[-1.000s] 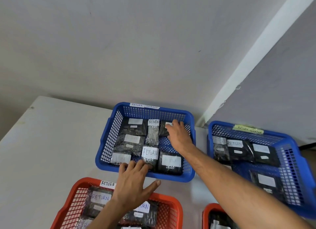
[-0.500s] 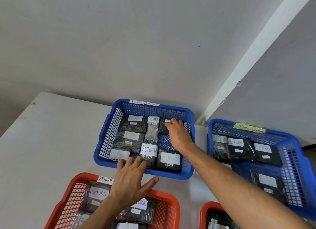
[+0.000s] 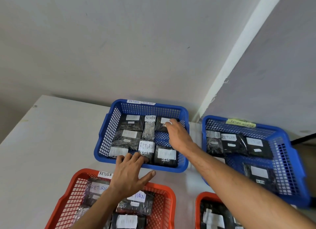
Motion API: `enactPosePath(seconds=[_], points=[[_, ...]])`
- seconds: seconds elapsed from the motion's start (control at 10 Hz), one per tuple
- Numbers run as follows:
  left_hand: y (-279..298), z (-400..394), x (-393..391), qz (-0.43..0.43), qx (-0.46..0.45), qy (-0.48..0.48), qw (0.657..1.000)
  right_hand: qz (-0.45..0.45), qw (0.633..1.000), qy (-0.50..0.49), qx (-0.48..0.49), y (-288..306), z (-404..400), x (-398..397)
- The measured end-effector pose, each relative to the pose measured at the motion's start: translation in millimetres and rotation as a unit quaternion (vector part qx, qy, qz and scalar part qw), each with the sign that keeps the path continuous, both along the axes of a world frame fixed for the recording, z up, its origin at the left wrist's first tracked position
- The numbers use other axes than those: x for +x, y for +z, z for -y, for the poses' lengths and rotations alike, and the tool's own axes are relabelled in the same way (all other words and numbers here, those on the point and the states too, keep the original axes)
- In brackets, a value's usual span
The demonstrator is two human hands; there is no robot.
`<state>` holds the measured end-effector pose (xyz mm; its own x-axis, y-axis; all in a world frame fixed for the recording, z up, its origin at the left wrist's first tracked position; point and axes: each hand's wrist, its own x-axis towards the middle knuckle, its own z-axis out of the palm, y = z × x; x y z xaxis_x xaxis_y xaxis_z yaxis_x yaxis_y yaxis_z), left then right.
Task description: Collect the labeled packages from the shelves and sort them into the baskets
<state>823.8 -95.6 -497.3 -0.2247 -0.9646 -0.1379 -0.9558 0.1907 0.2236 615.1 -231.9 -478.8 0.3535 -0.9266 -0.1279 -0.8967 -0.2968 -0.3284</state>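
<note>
The right hand (image 3: 177, 134), fingers curled, pressed a black labelled package (image 3: 163, 125) in the far right corner of the blue basket (image 3: 104, 143); the left hand (image 3: 130, 172), fingers spread, rested flat on its near rim. Seating the package flat, label upward, would suit best.

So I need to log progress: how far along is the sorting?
Mostly done, it seems: black packages already fill the middle blue basket, the right blue basket and two red baskets. In hand: the right hand touches a far-corner package, and the left hand rests at the near rim. Whether shelves still hold packages can't be seen.
</note>
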Motion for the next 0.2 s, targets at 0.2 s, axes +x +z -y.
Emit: enactPosePath(seconds=[0.2], points=[[9,5,0,-0.043,0.076,0.023,0.996,0.068,0.996,0.038,-0.045,35,-34,-46]])
